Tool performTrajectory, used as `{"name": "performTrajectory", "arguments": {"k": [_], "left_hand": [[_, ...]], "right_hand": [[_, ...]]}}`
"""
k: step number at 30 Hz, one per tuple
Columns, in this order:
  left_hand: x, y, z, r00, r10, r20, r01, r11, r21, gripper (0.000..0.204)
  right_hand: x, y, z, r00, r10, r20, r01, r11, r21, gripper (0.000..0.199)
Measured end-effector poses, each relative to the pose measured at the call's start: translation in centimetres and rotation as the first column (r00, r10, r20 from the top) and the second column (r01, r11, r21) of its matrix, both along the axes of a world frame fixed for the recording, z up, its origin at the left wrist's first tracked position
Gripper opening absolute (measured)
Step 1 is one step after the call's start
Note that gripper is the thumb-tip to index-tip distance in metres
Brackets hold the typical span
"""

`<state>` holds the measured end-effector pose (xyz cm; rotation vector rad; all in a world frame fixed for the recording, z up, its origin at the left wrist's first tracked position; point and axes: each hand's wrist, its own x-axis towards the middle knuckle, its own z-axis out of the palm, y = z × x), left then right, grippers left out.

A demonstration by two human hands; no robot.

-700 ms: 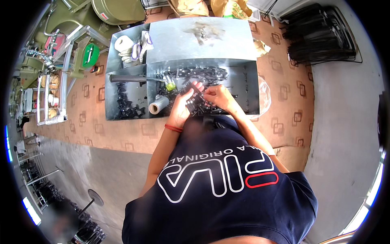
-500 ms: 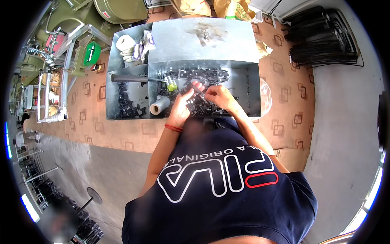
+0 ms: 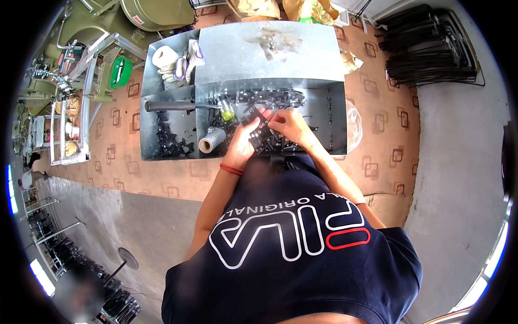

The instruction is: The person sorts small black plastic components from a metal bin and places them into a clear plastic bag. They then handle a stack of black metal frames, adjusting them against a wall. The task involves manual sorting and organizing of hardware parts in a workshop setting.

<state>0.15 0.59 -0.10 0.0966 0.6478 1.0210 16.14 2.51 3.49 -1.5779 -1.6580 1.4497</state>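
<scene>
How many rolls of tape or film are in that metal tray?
2: a clear film roll near the left hand, and a white roll in the far-left compartment. Others may be hidden among the black parts.

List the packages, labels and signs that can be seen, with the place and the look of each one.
Green rectangular tag with pale markings: on the metal frame, upper left of the tray.
Small red label: on the olive-green metal drum at the top edge.
Yellow and green crumpled bag: on the floor behind the grey metal tray.
Clear film roll on a cardboard core: inside the tray, beside the left hand.
</scene>
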Motion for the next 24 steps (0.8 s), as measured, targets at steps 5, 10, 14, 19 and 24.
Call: {"name": "performTrajectory", "arguments": {"k": [5, 10, 14, 19, 24], "left_hand": [[0.1, -0.2, -0.1, 1.0, 0.007, -0.017, -0.007, 1.0, -0.004, 0.036], [0.0, -0.4, -0.6, 0.999, 0.036, -0.016, -0.037, 0.998, -0.046, 0.033], [-0.4, -0.4, -0.3, 0.995, 0.089, -0.05, -0.09, 0.996, -0.017, 0.03], [-0.9, -0.2, -0.2, 0.991, 0.13, -0.026, -0.132, 0.988, -0.079, 0.03], [-1.2, -0.1, -0.5, 0.989, 0.143, -0.021, -0.144, 0.987, -0.07, 0.03]], "right_hand": [[-0.1, -0.1, -0.2, 1.0, 0.024, 0.015, -0.025, 0.998, 0.061, 0.018], [0.2, 0.3, 1.0, 0.997, 0.074, 0.021, -0.072, 0.994, -0.081, 0.019], [2.4, 2.2, -2.1, 0.983, -0.062, 0.173, 0.047, 0.995, 0.086, 0.025], [3.7, 4.6, -4.3, 0.95, -0.13, 0.284, 0.098, 0.987, 0.126, 0.023], [1.6, 4.4, -7.4, 0.978, 0.001, 0.208, -0.047, 0.975, 0.218, 0.022]]}}
